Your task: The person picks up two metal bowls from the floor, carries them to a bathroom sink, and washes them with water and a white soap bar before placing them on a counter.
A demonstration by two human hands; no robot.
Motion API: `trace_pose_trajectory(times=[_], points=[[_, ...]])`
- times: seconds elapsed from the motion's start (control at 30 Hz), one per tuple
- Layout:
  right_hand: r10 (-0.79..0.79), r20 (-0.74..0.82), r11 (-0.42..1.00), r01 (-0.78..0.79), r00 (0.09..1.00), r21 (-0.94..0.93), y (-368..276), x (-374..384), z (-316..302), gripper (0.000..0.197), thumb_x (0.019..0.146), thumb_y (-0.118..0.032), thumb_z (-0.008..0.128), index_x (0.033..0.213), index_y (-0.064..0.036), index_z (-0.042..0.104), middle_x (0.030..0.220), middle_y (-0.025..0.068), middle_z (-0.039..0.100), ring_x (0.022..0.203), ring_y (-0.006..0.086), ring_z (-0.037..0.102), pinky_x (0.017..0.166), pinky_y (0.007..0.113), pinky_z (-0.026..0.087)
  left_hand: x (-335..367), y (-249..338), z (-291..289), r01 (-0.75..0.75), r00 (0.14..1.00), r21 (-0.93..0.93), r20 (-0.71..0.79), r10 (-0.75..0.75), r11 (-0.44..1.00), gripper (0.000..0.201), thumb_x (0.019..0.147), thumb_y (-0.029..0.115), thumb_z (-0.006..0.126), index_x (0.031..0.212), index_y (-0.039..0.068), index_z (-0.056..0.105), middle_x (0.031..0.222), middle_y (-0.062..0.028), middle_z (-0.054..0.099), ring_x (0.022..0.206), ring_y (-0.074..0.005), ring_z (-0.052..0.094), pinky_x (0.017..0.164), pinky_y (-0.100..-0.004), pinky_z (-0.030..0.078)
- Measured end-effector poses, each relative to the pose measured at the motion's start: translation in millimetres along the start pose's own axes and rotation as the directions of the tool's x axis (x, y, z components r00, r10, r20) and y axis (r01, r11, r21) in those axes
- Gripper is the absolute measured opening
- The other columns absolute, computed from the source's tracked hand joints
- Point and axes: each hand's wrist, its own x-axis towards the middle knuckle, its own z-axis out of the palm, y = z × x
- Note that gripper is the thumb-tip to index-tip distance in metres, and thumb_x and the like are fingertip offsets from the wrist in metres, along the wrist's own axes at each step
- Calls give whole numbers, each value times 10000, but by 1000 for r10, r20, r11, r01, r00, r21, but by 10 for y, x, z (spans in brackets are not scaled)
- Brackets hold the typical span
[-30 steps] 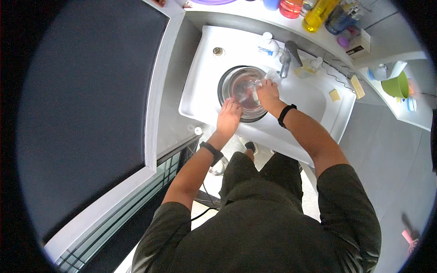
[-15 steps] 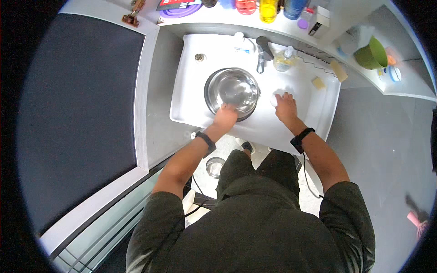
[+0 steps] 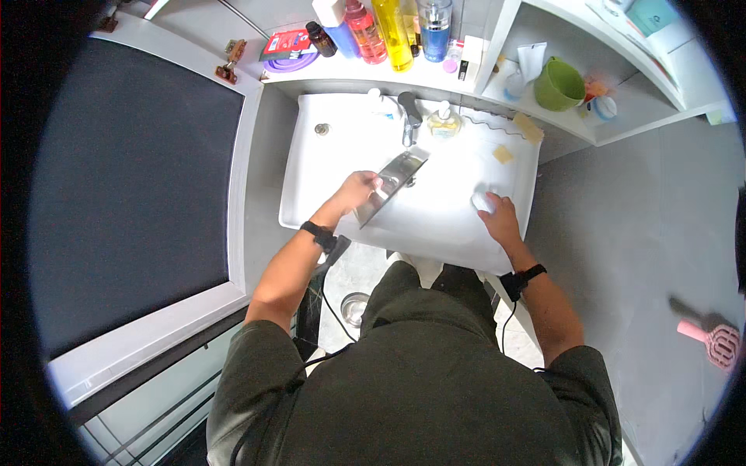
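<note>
White sink (image 3: 326, 194) takes up the middle, set vs the far wall w/ a dark window panel to its left and grey floor to its right; shelf (image 3: 311, 78) above it carries approx 5 bottles, red (image 3: 365, 31) and yellow (image 3: 392, 23) among them, kept close for washing up; side shelf at far right has a green cup (image 3: 561, 84); tap (image 3: 409, 116) sits at the sink's far edge, centre, w/ a small soap bottle (image 3: 444, 123) just right of it.

Steel bowl (image 3: 392, 185) is in the basin under the tap, tipped steeply on edge so it reads almost as a flat strip, prob. so water runs off; left hand (image 3: 359, 190) is closed around its left rim, holding it at that tilt; right hand (image 3: 497, 217) is on the sink's right ledge, well apart from the bowl, fingers curled over a small white lump (image 3: 482, 202), maybe soap or sponge, can't tell which; whether it's truly gripped or just covered isn't clear.

2 yellow sponge bits (image 3: 503, 154) lie on the far right ledge; pink brush (image 3: 711, 338) lies on the floor, far right.
</note>
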Motion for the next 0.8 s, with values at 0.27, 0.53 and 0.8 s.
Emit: trace_pose_trajectory(times=[0.27,0.53,0.8], points=[[-26,-40,1000,26,999,-6,71,-205,-309,593,828,-271,731,1342,-40,548,1183,251,591,1133,420,554,1015,470,436,63,-4,-100,86,979,-527,200,25,845,240,1018,236,582,1086,16,652,955,-20,648,858,-134,586,776,-301,489],[-65,-136,998,65,989,-6,-66,-282,-479,565,812,-173,765,1319,-27,561,1154,228,611,1095,394,578,987,454,455,63,-496,-107,134,958,-802,256,131,582,219,1005,248,594,1074,49,653,1029,-37,683,926,-153,635,867,-318,515],[-172,-174,984,177,970,16,-278,-247,-468,523,833,-204,744,1289,-14,570,1145,227,611,1076,395,586,953,453,469,-271,-611,-141,71,959,-919,171,228,388,209,1008,191,570,1112,21,633,1105,-85,679,1025,-204,649,956,-365,505]])
